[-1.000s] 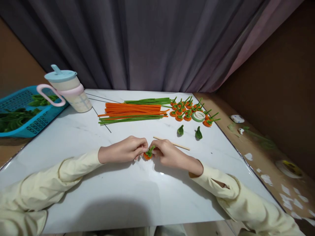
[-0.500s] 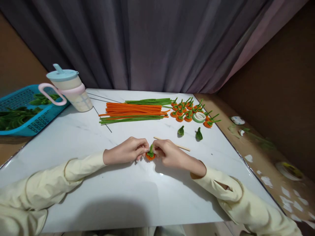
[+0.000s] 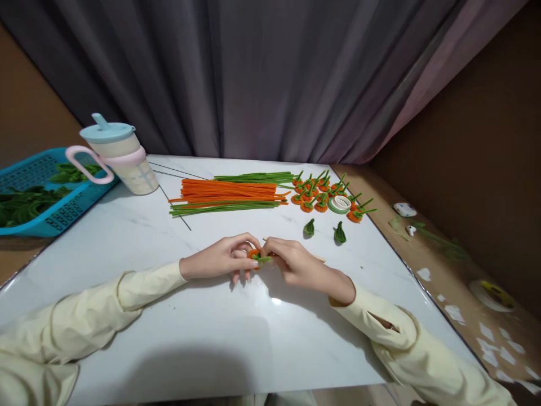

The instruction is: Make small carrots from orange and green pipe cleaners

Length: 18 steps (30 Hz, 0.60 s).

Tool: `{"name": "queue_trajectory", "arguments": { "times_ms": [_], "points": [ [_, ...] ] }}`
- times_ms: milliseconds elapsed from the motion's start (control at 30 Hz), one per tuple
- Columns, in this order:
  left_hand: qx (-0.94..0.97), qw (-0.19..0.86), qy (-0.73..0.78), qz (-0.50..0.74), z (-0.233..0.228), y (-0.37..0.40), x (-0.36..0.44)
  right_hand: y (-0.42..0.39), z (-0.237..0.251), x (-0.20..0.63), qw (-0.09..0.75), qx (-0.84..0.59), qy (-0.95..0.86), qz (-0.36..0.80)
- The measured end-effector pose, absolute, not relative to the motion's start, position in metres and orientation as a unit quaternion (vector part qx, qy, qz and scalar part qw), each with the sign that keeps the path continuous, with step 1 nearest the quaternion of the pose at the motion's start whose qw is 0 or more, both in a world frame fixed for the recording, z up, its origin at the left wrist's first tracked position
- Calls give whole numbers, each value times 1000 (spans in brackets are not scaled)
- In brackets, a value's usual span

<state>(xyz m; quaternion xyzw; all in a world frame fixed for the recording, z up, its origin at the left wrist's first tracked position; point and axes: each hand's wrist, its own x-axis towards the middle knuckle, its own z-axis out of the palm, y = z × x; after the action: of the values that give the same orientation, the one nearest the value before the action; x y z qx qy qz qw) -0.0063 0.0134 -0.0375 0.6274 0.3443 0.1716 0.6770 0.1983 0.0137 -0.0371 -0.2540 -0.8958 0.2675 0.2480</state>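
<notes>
My left hand point(image 3: 228, 258) grips a small round orange pipe-cleaner piece point(image 3: 253, 255) between thumb and fingers, a little above the white table. Its green fuzzy stem point(image 3: 264, 259) points right, towards my other hand. My right hand point(image 3: 293, 262) is closed in a pinch at the tip of that stem; its fingertips are partly hidden. Behind the right hand lies a thin wooden stick point(image 3: 320, 259), mostly covered. Two green pipe-cleaner leaf-like pieces, one nearer point(image 3: 340, 232) and one to its left point(image 3: 309, 227), stand beyond it.
Orange pipe cleaners point(image 3: 228, 190) and green ones point(image 3: 224, 208) lie in bundles at the back. Several finished orange pieces point(image 3: 321, 207) crowd around a tape roll point(image 3: 340, 203). At left stand a tumbler point(image 3: 134, 169) and a blue basket point(image 3: 67, 211). Paper scraps point(image 3: 454, 314) lie at right.
The orange piece has been tipped over in my left hand, so its stem went from upright to pointing right. My right-hand fingers have come in at the stem's end.
</notes>
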Motion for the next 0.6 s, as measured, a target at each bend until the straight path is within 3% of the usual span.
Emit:
{"name": "queue_trajectory", "arguments": {
  "times_ms": [300,467,600],
  "points": [
    [740,505,364,254,-48,3,-5,11,-41,198,188,-317,-903,221],
    [731,515,366,257,-51,2,-3,2,-35,191,131,-370,-903,172],
    [647,613,369,262,-53,4,-3,1,-34,189,134,-397,-889,186]
  ]
}}
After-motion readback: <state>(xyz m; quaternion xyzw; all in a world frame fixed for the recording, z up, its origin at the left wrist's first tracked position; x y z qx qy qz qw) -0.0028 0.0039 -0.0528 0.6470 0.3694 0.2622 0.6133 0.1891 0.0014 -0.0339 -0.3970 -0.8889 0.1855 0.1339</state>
